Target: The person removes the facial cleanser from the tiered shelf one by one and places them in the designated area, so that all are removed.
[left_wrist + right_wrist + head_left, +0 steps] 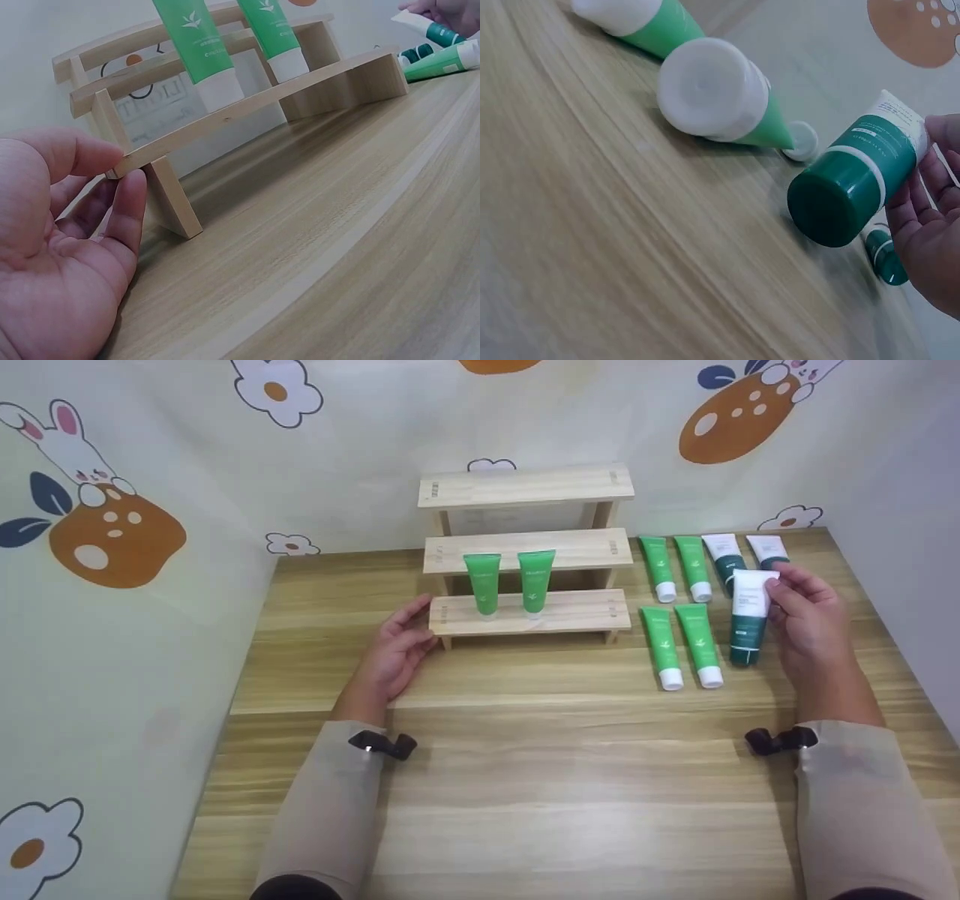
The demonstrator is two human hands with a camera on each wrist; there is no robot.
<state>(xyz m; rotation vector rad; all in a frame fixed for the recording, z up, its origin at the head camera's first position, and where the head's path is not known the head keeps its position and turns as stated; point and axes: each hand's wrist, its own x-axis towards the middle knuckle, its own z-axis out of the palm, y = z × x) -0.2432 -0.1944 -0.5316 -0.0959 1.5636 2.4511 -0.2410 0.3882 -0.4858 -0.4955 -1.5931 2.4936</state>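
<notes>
My right hand (814,622) holds a white and dark green squeeze tube (750,615) by its edge near the flat white end, cap downward. In the right wrist view this tube (862,169) hangs tilted above the table, thumb on one side and fingers behind. My left hand (394,652) pinches the left end of the lowest step of a three-tier wooden display stand (585,615). The left wrist view has thumb and fingers at the board's corner (135,159). Upright on that step stand two green tubes, a left one (484,581) and a right one (535,577), white caps down.
Right of the stand, several green tubes (661,645) lie flat on the wooden table (570,780), caps toward me. Behind my right hand lie two more white and dark green tubes, one (724,556) beside the other (766,549). A patterned backdrop (360,457) rises behind.
</notes>
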